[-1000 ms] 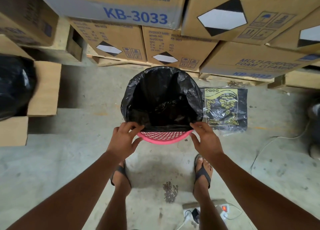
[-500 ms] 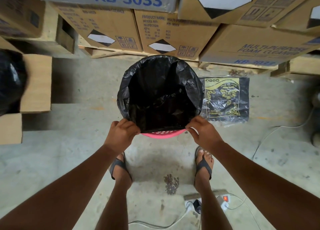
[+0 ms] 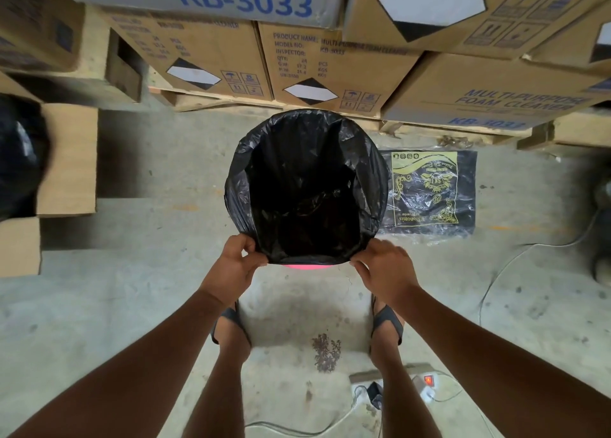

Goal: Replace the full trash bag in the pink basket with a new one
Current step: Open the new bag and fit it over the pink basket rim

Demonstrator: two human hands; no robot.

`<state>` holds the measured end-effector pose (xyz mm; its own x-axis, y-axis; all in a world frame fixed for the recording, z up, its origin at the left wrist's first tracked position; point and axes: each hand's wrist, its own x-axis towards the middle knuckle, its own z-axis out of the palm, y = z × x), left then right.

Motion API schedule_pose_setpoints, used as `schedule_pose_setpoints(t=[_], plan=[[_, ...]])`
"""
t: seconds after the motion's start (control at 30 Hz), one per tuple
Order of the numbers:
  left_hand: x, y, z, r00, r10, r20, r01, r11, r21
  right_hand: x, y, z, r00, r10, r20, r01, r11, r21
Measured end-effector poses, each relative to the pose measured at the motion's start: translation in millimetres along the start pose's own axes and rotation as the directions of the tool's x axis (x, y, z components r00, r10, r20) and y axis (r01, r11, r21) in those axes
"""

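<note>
A black trash bag (image 3: 305, 186) lines the pink basket (image 3: 307, 266), which stands on the concrete floor in front of me. Only a thin pink sliver of the basket shows below the bag's near edge. My left hand (image 3: 236, 262) pinches the bag's near-left edge at the rim. At the near-right edge my right hand (image 3: 385, 267) pinches the bag the same way. The bag's mouth is spread open and folded over the rim all round. At the left edge of view lies a full black trash bag (image 3: 20, 160), partly cut off.
A flat pack of black bags (image 3: 431, 193) with gold print lies on the floor right of the basket. Stacked cardboard boxes (image 3: 330, 70) on pallets stand just behind it. A power strip (image 3: 426, 383) and cables lie by my right foot.
Both hands have drawn the bag's near edge down over the basket's rim; far less pink now shows.
</note>
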<state>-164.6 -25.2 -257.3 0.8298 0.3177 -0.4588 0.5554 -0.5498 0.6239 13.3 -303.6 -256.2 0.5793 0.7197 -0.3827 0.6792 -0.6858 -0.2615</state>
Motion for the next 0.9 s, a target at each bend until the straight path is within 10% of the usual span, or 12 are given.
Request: schedule_pose_setpoints(t=[0.13, 0.33, 0.5, 0.67, 0.77, 0.9], plan=[[-5, -18, 13, 0.961, 0.258, -0.101, -0.236, 0.953, 0.191, 0, -6, 2, 0.998, 0.016, 0.059, -0.013, 0.998, -0.063], [-15, -15, 20, 0.989, 0.094, -0.110, -0.036, 0.896, 0.442, -2, -11, 7, 0.976, 0.029, 0.217, -0.007, 0.995, -0.101], [-19, -22, 34, 0.996, 0.085, -0.039, -0.075, 0.975, 0.211, -2, -14, 11, 0.937, 0.102, 0.333, -0.083, 0.994, -0.072], [-24, 7, 12, 0.920, -0.096, -0.379, 0.120, 0.992, 0.039, -18, -23, 1, 1.000, 0.021, -0.007, -0.020, 0.991, 0.132], [-1, 29, -2, 0.964, -0.091, -0.249, 0.140, 0.973, 0.185, -5, -34, -14, 0.976, -0.111, -0.186, 0.131, 0.987, 0.098], [30, 24, -13, 0.971, -0.237, -0.040, 0.234, 0.895, 0.380, 40, -36, -41, 0.998, -0.065, -0.014, 0.064, 0.994, -0.094]])
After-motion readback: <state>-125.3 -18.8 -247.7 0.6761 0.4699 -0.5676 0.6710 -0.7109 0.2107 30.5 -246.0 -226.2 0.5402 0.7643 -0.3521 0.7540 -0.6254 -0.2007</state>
